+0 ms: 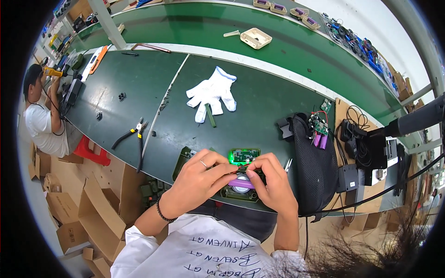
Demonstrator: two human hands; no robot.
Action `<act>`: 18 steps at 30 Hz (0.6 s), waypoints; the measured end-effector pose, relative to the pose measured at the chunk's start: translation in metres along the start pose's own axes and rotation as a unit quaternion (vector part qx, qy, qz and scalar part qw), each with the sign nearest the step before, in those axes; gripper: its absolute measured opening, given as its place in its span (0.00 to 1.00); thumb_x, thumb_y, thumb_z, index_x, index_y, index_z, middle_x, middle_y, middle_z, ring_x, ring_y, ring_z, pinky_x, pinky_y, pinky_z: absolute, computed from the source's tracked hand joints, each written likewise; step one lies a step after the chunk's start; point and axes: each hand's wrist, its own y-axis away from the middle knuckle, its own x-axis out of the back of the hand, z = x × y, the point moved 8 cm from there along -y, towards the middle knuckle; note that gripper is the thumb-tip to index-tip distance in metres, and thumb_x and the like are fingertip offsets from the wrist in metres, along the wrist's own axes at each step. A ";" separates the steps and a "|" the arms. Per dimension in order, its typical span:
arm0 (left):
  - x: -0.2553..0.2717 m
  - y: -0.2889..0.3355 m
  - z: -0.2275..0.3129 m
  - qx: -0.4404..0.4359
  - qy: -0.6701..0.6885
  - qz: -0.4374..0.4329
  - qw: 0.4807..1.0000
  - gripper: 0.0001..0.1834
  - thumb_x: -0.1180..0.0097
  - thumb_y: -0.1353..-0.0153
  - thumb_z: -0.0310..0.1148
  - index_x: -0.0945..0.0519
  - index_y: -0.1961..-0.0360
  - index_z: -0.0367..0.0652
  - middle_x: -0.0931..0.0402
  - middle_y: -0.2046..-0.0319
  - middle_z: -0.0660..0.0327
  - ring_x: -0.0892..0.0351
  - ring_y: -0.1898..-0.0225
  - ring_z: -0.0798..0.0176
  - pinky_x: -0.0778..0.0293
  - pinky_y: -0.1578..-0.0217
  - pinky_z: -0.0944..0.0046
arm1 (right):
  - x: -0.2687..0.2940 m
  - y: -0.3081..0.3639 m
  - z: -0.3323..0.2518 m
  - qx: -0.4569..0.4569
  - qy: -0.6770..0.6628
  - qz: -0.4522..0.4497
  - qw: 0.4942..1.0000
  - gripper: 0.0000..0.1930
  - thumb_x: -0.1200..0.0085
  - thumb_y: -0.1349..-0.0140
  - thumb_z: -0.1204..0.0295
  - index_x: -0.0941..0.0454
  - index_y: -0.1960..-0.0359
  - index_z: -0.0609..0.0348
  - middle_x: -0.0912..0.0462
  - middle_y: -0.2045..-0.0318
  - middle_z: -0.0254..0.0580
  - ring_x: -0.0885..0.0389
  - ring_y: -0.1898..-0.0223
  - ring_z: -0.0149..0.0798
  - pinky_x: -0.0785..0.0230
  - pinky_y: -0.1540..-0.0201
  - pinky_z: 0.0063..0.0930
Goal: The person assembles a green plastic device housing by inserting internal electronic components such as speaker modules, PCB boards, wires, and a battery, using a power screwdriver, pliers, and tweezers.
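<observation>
Close to the front edge of the bench, both hands work over an opened dark green device housing [238, 195]. A green circuit board [251, 155] with a glowing green light sits at its far side. Below the fingertips a purple cylindrical battery cell [241, 184] lies across a round silver part. My left hand [207, 172] is closed in a pinch, its thumb against the cell's left end. My right hand [272, 181] pinches with thumb and forefinger just right of it. Thin red wire shows between the fingertips; what each pinch holds is hidden. Another green housing part [183, 162] lies beside my left hand.
A white glove [213, 95] lies further back, a green strip on it. Yellow-and-black cutting pliers [139, 134] rest at left. A black mesh bag [316, 162], wired boards and cables crowd the right. A seated person [44, 116] works at far left. Cardboard boxes [104, 208] stand below.
</observation>
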 end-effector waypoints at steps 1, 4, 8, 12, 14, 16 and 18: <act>0.000 0.000 -0.001 0.003 -0.004 0.004 1.000 0.11 0.28 0.44 0.30 0.12 0.59 0.44 0.21 0.62 0.64 0.22 0.61 0.58 0.23 0.61 0.59 | 0.000 0.000 -0.001 0.003 0.004 -0.001 1.000 0.07 0.38 0.36 0.80 0.23 0.60 0.66 0.22 0.60 0.48 0.21 0.58 0.49 0.27 0.54 0.37; -0.005 -0.004 0.001 -0.019 -0.009 0.015 1.000 0.12 0.28 0.44 0.29 0.13 0.58 0.43 0.22 0.61 0.63 0.22 0.61 0.58 0.24 0.61 0.58 | -0.001 0.001 -0.001 0.008 0.004 -0.003 1.000 0.06 0.38 0.36 0.81 0.22 0.60 0.66 0.22 0.60 0.47 0.21 0.59 0.46 0.27 0.55 0.34; -0.007 -0.009 0.005 -0.037 -0.024 0.022 0.999 0.12 0.28 0.45 0.28 0.14 0.59 0.42 0.22 0.60 0.62 0.22 0.61 0.57 0.24 0.61 0.58 | -0.002 0.002 0.001 -0.001 -0.003 -0.004 1.000 0.06 0.38 0.36 0.81 0.22 0.59 0.66 0.22 0.60 0.47 0.21 0.59 0.46 0.27 0.55 0.34; -0.007 -0.010 0.007 -0.065 -0.051 0.031 0.996 0.10 0.29 0.45 0.27 0.14 0.61 0.42 0.22 0.62 0.63 0.21 0.61 0.58 0.25 0.60 0.58 | -0.002 0.001 -0.001 0.003 -0.002 -0.003 1.000 0.06 0.38 0.36 0.81 0.22 0.60 0.66 0.22 0.60 0.47 0.21 0.59 0.46 0.27 0.55 0.34; -0.007 -0.010 0.007 -0.078 -0.056 0.021 0.995 0.09 0.29 0.44 0.27 0.14 0.61 0.43 0.22 0.62 0.64 0.21 0.61 0.59 0.25 0.60 0.58 | -0.002 0.001 -0.002 -0.003 -0.003 -0.007 1.000 0.07 0.38 0.36 0.80 0.23 0.59 0.65 0.22 0.60 0.49 0.21 0.57 0.53 0.27 0.54 0.42; -0.006 -0.011 0.007 -0.081 -0.064 0.018 0.995 0.08 0.30 0.43 0.26 0.15 0.62 0.43 0.22 0.63 0.64 0.20 0.61 0.59 0.26 0.61 0.58 | -0.003 0.000 -0.002 0.000 -0.004 -0.007 1.000 0.07 0.38 0.36 0.79 0.23 0.59 0.64 0.22 0.60 0.49 0.22 0.57 0.53 0.27 0.54 0.42; -0.007 -0.014 0.001 -0.053 -0.023 0.001 0.998 0.07 0.31 0.41 0.26 0.16 0.62 0.41 0.21 0.63 0.63 0.19 0.62 0.58 0.25 0.61 0.58 | -0.003 0.000 -0.002 0.002 -0.003 -0.007 1.000 0.07 0.38 0.36 0.79 0.23 0.59 0.64 0.22 0.60 0.49 0.22 0.58 0.53 0.28 0.54 0.42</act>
